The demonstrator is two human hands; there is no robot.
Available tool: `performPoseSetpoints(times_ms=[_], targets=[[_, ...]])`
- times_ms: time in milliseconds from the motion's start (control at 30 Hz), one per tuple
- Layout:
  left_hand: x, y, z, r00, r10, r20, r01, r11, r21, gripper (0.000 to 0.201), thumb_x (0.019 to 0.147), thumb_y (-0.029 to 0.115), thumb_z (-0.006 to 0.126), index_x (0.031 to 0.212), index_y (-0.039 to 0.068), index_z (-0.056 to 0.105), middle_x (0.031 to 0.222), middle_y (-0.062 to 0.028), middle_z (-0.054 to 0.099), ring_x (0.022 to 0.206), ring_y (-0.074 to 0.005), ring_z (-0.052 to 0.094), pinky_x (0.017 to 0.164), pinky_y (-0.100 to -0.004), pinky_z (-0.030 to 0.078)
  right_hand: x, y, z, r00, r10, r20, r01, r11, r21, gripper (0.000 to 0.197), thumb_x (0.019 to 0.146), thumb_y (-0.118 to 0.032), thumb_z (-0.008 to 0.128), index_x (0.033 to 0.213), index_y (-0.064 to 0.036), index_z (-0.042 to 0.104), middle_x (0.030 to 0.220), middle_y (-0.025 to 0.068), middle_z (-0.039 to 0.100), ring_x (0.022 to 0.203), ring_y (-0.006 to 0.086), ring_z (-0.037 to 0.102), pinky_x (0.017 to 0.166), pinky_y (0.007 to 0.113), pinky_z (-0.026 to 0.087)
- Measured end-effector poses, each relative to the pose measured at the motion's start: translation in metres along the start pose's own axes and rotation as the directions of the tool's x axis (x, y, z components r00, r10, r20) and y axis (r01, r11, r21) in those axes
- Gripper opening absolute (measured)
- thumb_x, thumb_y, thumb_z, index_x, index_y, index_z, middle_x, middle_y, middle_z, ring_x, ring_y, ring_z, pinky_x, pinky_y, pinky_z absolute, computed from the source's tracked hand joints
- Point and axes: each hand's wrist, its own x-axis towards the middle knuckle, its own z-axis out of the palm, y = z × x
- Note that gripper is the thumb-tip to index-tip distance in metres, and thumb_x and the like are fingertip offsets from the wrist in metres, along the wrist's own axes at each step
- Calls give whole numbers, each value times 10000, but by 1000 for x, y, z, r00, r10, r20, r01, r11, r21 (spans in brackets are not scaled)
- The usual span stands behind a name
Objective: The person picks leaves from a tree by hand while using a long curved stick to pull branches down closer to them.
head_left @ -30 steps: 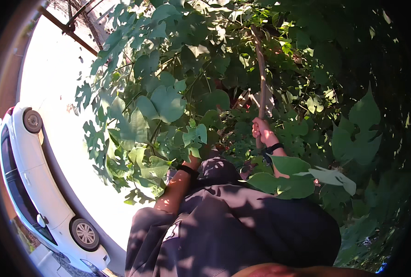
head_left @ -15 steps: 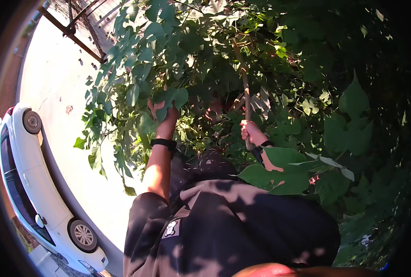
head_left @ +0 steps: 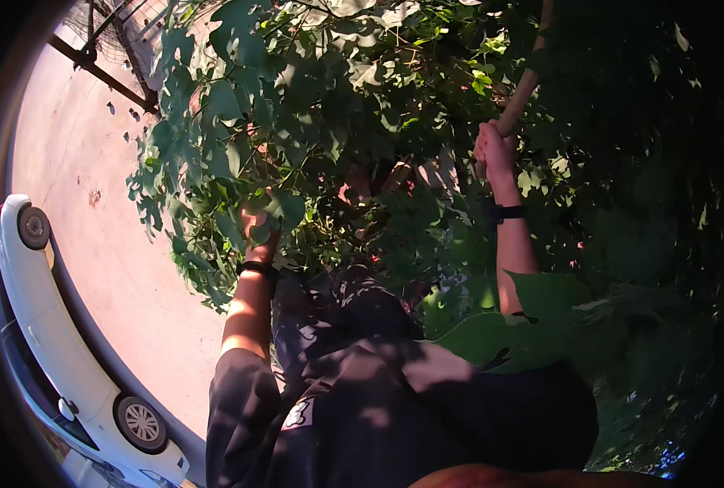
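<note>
My right hand [head_left: 496,153] is raised on the right and closed around a wooden stick [head_left: 525,93]. The stick slants up and to the right, and its upper end passes out of the picture at the top. On the left, my left hand [head_left: 256,224] reaches in among the leaves, closed on a leafy branch [head_left: 285,210] whose leaves partly cover its fingers. The exact grip of that hand is hidden. Dense lobed green foliage [head_left: 313,98] surrounds both hands. Dark bands circle both wrists.
A large leaf [head_left: 508,325] hangs close in front of my right forearm. To the left lies sunlit pavement [head_left: 134,236] with a parked white car [head_left: 61,325]. A rusty metal bar [head_left: 106,77] stands at the upper left. Deep shade covers the foliage on the right.
My right hand has swung up and to the right with the stick, which now leans right. My left hand and the leaves by it have shifted slightly left and down. The view has shifted too.
</note>
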Motion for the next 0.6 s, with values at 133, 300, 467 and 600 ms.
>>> performPoseSetpoints(times_ms=[133, 300, 467, 600], targets=[[32, 26, -8, 982, 161, 101, -168, 984, 65, 609, 822, 116, 609, 1406, 84, 436, 1140, -113, 601, 1022, -290, 588, 878, -339, 465, -23, 165, -42, 959, 239, -153, -263, 952, -155, 275, 865, -181, 600, 638, -121, 456, 460, -25, 349, 349, 113, 359, 353, 283, 307], [-20, 31, 27, 947, -119, 298, -181, 570, 801, 764, 883, 545, 562, 1531, 234, 302, 1517, -1, 390, 1360, -214, 394, 1081, -531, 294, -147, 261, -21, 770, 636, -46, -634, 754, -171, 151, 889, -183, 560, 774, -87, 539, 480, 9, 409, 350, 146, 410, 333, 319, 326], [-25, 57, 43, 907, -143, 396, -179, 719, 671, 602, 937, 259, 539, 1497, 174, 335, 1551, -26, 351, 1420, -238, 339, 1099, -556, 302, -144, 269, -24, 719, 695, 23, -688, 706, 168, 99, 875, -142, 592, 814, -70, 561, 487, -3, 431, 348, 141, 411, 336, 310, 319], [-14, 52, 44, 818, -307, 487, -98, 760, 643, 697, 886, 292, 583, 1505, 151, 296, 1599, -43, 254, 1467, -302, 236, 1062, -642, 297, -107, 210, -9, 888, 421, -187, -422, 906, 38, 79, 844, -90, 600, 900, -46, 565, 501, -4, 436, 359, 109, 427, 326, 300, 322]])
